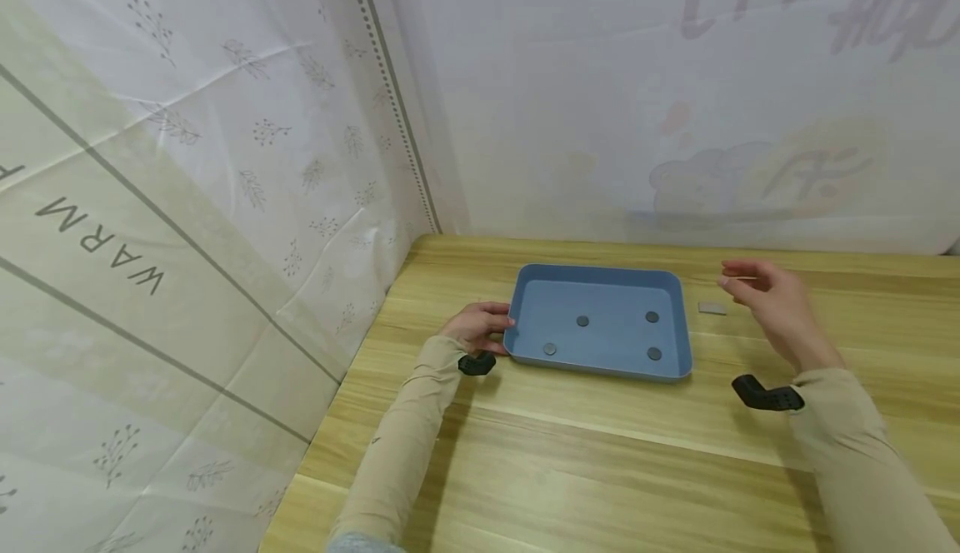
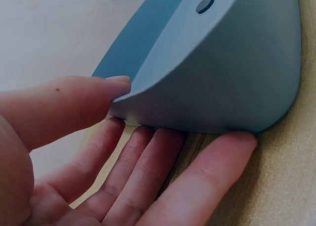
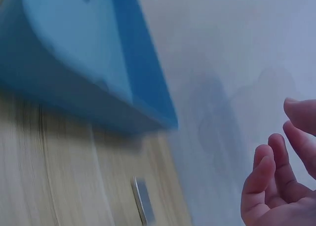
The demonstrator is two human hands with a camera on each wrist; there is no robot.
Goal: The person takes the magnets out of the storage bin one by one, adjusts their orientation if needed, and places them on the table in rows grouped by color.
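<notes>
A shallow blue rectangular tray (image 1: pixel 600 356) sits on the table, with several small round grey discs (image 1: pixel 582 321) spread over its floor. At its left end, my left hand (image 1: pixel 478 325) holds the wall. In the left wrist view the thumb (image 2: pixel 118 86) laps over the rim, while the fingers (image 2: pixel 160 157) touch the outside of the wall low down. My right hand (image 1: pixel 776 303) hovers right of the tray, fingers loosely bent, with nothing visible in it. Between that hand and the tray lies a small flat grey bar (image 1: pixel 712 308), also seen in the right wrist view.
The wood-grain table (image 1: pixel 570 461) meets a pale printed cloth (image 1: pixel 600 120) along its back edge. Another patterned cloth (image 1: pixel 247 161) hangs along the left side. Each wrist carries a black device, such as the right wrist's mount (image 1: pixel 767 394).
</notes>
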